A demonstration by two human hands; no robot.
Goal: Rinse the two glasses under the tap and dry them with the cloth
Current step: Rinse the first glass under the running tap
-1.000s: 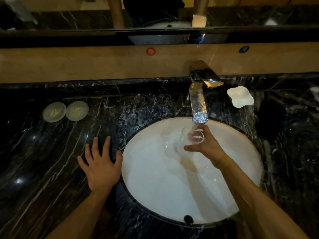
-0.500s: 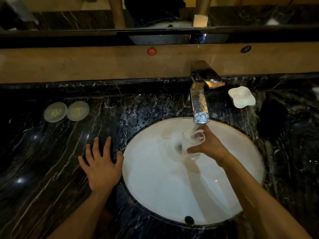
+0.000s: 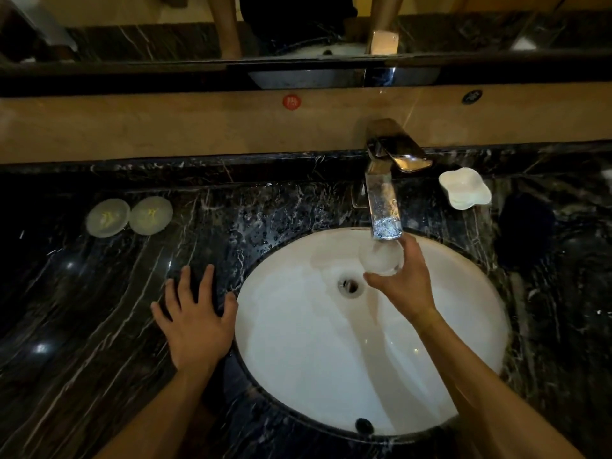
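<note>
R hand (image 3: 405, 286) wrapped round glass (image 3: 381, 261), mouth up, right under tap (image 3: 384, 210) spout, over back of sink (image 3: 298, 376) | L hand (image 3: 195, 323) flat, fingers spread, holds nothing, on counter (image 3: 82, 326) by sink's left rim | R hand is the near one | 2nd glass + cloth not seen
</note>
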